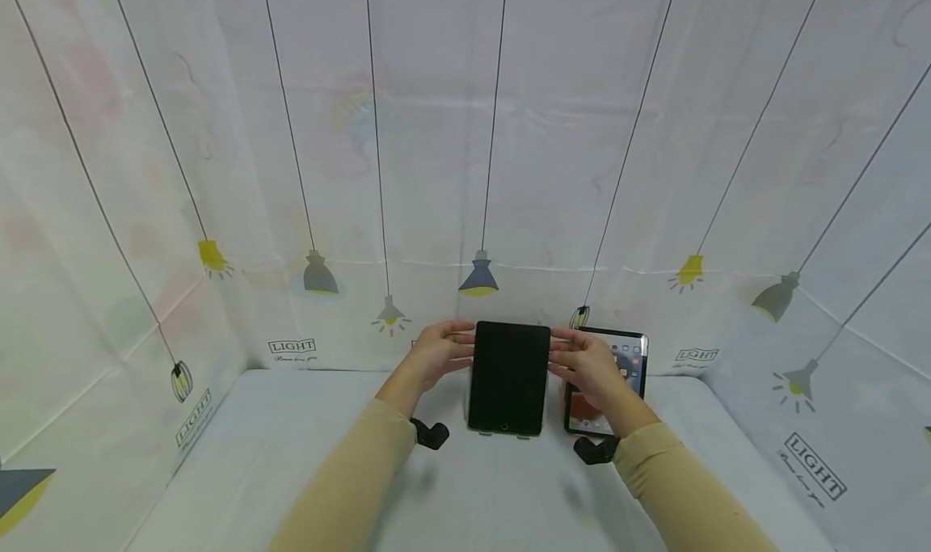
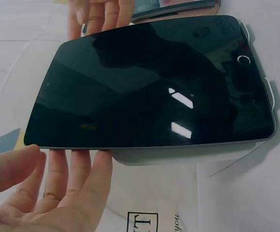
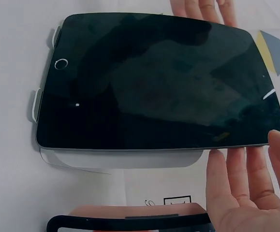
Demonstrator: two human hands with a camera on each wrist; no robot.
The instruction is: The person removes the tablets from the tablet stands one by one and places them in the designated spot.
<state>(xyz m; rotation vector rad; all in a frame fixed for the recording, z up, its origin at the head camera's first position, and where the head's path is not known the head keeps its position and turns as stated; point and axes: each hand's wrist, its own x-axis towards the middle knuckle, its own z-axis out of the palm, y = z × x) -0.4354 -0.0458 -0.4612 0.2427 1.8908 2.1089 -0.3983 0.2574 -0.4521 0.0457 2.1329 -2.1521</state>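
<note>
A tablet (image 1: 509,378) with a dark, glossy screen stands upright, leaning back on a white stand (image 3: 120,159). Two small white lips (image 2: 270,94) of the stand hook around its lower edge, by the round home button. My left hand (image 1: 439,351) holds the tablet's left edge near the top, thumb tip at the front corner and fingers reaching behind. On the opposite edge, my right hand (image 1: 592,366) grips in the same way, thumb at the upper corner. The fingertips behind the tablet are hidden.
Just right of the tablet stands a second black-framed tablet (image 1: 627,366) showing app icons, partly covered by my right hand. A white cloth (image 1: 305,439) covers the table. Behind it hangs a pale curtain (image 1: 429,172) printed with lamps.
</note>
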